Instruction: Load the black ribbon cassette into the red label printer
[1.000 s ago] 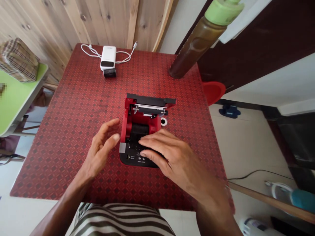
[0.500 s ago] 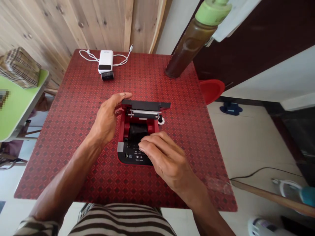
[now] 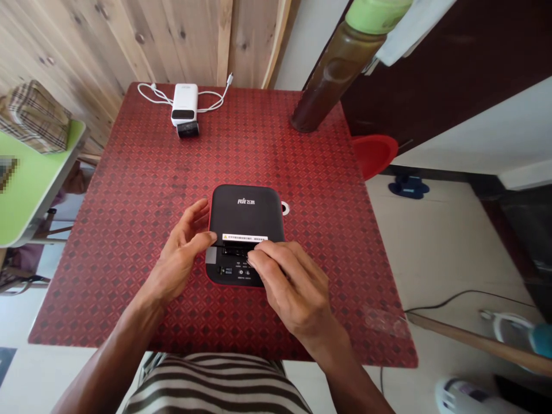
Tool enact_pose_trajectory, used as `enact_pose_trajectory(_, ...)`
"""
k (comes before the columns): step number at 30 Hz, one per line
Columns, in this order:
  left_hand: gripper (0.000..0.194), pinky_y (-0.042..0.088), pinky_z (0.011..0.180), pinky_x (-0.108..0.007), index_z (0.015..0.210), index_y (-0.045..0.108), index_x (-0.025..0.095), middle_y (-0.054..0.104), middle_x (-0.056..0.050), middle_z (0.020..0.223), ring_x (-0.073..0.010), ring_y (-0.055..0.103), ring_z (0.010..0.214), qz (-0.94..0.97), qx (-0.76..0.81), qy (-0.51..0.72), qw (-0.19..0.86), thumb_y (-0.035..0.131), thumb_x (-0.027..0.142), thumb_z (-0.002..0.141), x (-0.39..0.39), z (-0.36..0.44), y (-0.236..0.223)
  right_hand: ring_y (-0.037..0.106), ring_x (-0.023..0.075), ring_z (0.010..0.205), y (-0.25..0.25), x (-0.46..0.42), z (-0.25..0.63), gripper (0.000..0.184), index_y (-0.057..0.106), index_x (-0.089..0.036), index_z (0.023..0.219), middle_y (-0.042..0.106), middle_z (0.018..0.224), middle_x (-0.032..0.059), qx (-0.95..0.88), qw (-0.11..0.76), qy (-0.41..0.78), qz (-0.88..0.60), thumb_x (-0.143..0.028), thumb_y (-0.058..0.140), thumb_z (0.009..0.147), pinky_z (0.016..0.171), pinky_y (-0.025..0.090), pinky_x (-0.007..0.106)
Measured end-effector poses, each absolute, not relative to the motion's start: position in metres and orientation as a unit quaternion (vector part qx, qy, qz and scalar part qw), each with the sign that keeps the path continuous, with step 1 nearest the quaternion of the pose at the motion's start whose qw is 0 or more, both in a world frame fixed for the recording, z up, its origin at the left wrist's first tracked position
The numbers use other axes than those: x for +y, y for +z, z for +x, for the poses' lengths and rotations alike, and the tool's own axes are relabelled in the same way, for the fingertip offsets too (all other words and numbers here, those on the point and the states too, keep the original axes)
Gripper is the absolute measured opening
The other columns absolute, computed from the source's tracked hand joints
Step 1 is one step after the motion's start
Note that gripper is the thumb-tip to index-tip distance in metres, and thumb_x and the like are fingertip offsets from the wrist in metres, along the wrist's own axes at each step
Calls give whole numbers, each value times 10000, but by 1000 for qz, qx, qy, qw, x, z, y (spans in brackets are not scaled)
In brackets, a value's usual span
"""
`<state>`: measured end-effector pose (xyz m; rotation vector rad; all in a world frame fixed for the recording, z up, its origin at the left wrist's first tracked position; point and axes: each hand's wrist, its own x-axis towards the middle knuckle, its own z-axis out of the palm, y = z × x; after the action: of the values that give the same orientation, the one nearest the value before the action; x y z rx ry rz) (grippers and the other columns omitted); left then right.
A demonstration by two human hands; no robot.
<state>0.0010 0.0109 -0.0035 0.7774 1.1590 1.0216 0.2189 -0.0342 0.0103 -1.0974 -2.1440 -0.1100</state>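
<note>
A small receipt printer (image 3: 246,215) with a black lid and red sides stands on the table before me. Its lid lies down over the body, and a narrow dark gap shows at its front edge. My left hand (image 3: 183,244) is at the printer's left side, fingers apart, thumb at the lid's front left corner. At the front slot, my right hand (image 3: 295,282) has its fingertips pinched together over the end of a black strip (image 3: 235,251) from the roll; the fingers partly hide it. The roll itself is hidden under the lid.
A white power bank (image 3: 185,100) with a white cable and a small black cylinder (image 3: 188,130) sit at the back left of the red patterned table (image 3: 129,190). A tall brown bottle (image 3: 332,80) with a green cap stands at the back right. A red stool (image 3: 375,152) is beyond the right edge.
The printer's lid was raised, showing a black roll inside; now it is down. My left hand came down and towards me with it. My right hand stayed pinched near the front slot.
</note>
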Motion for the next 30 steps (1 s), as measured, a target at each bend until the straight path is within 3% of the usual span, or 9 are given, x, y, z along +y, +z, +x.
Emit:
enact_pose_trajectory(5,688,325,1442,-606,1514,701,286,656,-99,1728,-392,477,1719,337,499,460,653,920,368,868,9,1,-7,710,210,825,19,-32,220,179,738,-140,1099,822,961,85,-843,332,-12,-422,-10,619,1134,775,640,370)
enact_pose_trajectory(10,655,355,1431,-596,1498,724,301,685,-79,1703,-395,513,1693,344,485,456,662,928,394,883,8,-1,-10,711,221,900,29,-31,224,217,760,-95,1251,826,1072,106,-844,310,56,-434,17,634,1114,860,646,380)
enact_pose_trajectory(14,666,339,1441,-603,1499,725,312,693,-78,1692,-388,512,1692,342,486,462,659,952,418,882,7,-2,-13,711,219,864,31,-31,226,196,776,-111,1133,818,1014,105,-844,319,49,-429,13,625,1115,832,639,370)
enact_pose_trajectory(16,688,321,1450,-606,1512,718,317,682,-77,1704,-386,495,1706,344,486,461,658,965,439,882,7,-2,-14,757,235,952,31,-33,228,140,767,-94,1245,841,1099,133,-832,339,43,-437,-77,683,1134,904,654,380)
enact_pose_trajectory(19,707,325,1449,-615,1522,713,333,670,-72,1716,-390,484,1713,346,487,461,657,978,461,879,6,-2,-15,809,265,1132,26,-40,233,271,719,-95,1407,874,1201,152,-805,363,16,-469,-124,717,1137,1033,647,407)
enact_pose_trajectory(30,651,438,1381,-587,1547,718,347,686,-62,1701,-385,588,1625,375,498,464,629,925,408,933,4,1,-13,833,272,1267,2,-55,234,400,718,-144,1499,911,1265,128,-768,380,22,-515,-48,661,1115,1083,659,425)
